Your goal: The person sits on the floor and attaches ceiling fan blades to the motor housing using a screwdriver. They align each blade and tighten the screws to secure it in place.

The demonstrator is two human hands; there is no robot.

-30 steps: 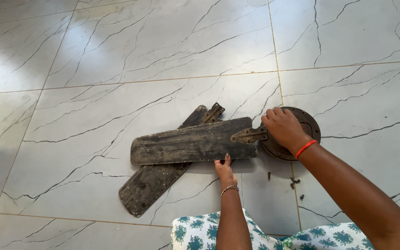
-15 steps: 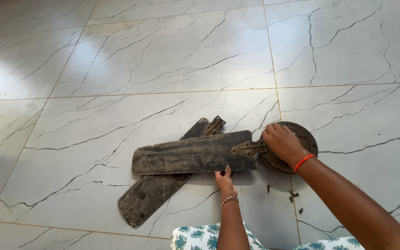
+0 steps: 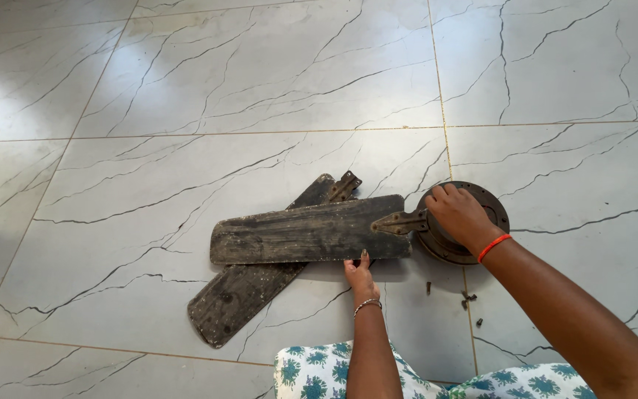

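Head view, right hand (image 3: 458, 214) on fan hub (image 3: 498, 216), left hand (image 3: 359, 275) touching blade (image 3: 308, 230)

A home floor, most likely — glossy white marble-look tiles (image 3: 260, 81) with grey veins spread beyond the fingers (image 3: 364, 260), where 2 grimy fan blades (image 3: 308, 233) lie.

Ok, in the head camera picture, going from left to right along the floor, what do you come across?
Lower fan blade → upper fan blade lying across it → left hand at that blade's near edge → blade bracket → right hand on the round fan hub, with loose screws on the floor below.
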